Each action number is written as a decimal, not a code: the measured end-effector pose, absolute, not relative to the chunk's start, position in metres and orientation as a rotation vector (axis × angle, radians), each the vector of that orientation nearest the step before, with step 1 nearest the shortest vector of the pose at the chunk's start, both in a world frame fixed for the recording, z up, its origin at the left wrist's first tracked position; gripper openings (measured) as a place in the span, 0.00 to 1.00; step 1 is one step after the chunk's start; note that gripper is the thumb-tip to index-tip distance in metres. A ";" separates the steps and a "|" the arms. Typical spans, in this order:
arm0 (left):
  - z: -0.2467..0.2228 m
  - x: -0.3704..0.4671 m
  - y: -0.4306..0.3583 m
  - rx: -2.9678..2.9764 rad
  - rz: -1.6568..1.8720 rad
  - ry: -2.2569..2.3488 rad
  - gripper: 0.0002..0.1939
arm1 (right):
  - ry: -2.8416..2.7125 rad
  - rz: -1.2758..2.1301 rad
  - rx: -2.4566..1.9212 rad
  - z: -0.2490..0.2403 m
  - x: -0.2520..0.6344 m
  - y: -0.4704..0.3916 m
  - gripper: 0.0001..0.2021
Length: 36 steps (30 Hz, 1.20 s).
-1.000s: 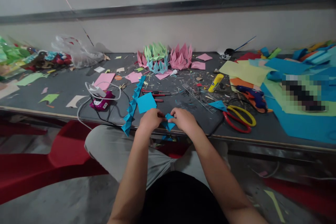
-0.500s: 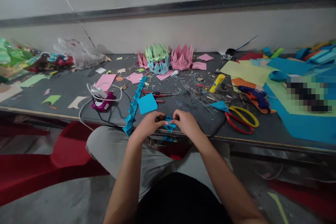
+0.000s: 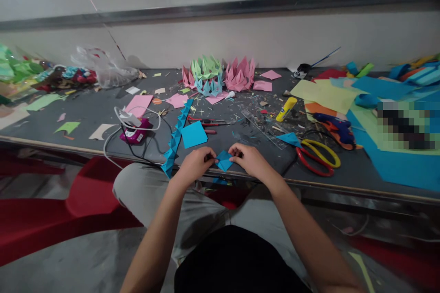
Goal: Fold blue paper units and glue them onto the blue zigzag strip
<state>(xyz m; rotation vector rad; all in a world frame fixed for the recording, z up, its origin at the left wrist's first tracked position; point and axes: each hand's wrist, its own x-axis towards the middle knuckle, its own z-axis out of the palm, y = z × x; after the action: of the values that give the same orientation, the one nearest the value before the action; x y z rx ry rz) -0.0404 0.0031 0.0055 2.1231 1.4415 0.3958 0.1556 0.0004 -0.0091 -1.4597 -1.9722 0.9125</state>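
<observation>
A small folded blue paper (image 3: 224, 161) is at the table's front edge, pinched at its left corner by my left hand (image 3: 199, 162) and at its right side by my right hand (image 3: 248, 159). Just behind my left hand lies a stack of blue paper squares (image 3: 194, 135). A long strip of joined, pointed blue folds (image 3: 176, 139) runs to the left of that stack. One folded blue triangle (image 3: 289, 138) rests right of my right hand, touching scissors with red and yellow handles (image 3: 318, 158).
Pink, green and light blue folded paper crowns (image 3: 239, 74) stand near the wall. A yellow glue stick (image 3: 286, 109), a clear ruler (image 3: 263, 128) and a blue glue gun (image 3: 333, 127) lie at right. A purple power block (image 3: 136, 132) with cables sits at left, above a red chair (image 3: 92, 192).
My hands have moved slightly apart, and more of the blue paper between them shows, now flatter. The view has shifted a little.
</observation>
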 end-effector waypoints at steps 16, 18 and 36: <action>-0.003 -0.045 0.011 2.729 0.396 1.093 0.14 | -2.338 0.461 -1.143 -0.013 0.165 -0.004 0.14; -0.003 -0.047 0.011 2.813 0.376 1.031 0.15 | -2.392 0.384 -1.108 -0.016 0.168 -0.006 0.16; 0.013 -0.049 0.012 3.032 -0.063 0.816 0.15 | -2.764 0.072 -0.960 -0.006 0.172 -0.008 0.14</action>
<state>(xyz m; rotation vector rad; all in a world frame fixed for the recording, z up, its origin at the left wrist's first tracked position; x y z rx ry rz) -0.0489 0.0120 0.0133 3.0321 0.8155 -0.0633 0.1722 -0.0078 -0.0065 -0.9601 -2.7639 0.0724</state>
